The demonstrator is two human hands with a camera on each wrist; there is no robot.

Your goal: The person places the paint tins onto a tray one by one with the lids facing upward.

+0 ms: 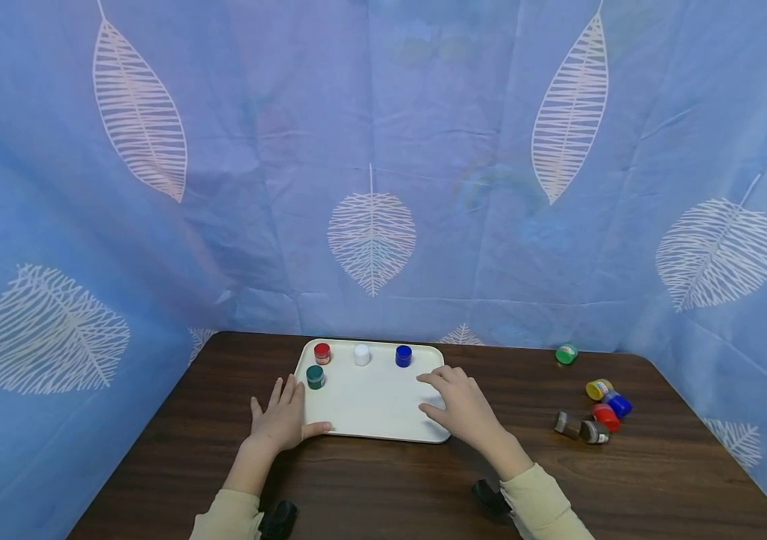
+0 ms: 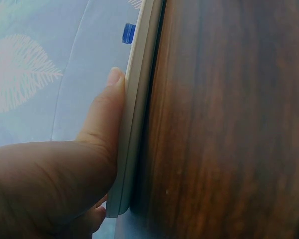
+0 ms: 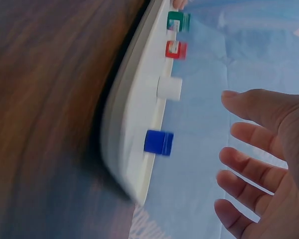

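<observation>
A white tray [image 1: 376, 409] bears several small paint jars: a red jar [image 1: 322, 354], a white jar [image 1: 361, 355] and a blue jar [image 1: 403, 355] along its far side, with a dark green jar [image 1: 315, 377] nearer the left edge. My left hand [image 1: 280, 421] rests at the tray's near left corner, fingers straight along the left side and thumb on the front rim. Above the tray's right edge, my right hand [image 1: 462, 405] hovers with fingers and thumb spread apart. In the right wrist view nothing is between the fingers of that hand [image 3: 269, 154].
On the brown table [image 1: 383, 487], to the right, lie a green jar [image 1: 566, 354], a yellow jar [image 1: 599, 389], another blue jar [image 1: 618, 405], another red jar [image 1: 606, 417] and two brownish jars [image 1: 567, 425]. A blue leaf-patterned cloth [image 1: 370, 135] hangs behind the table.
</observation>
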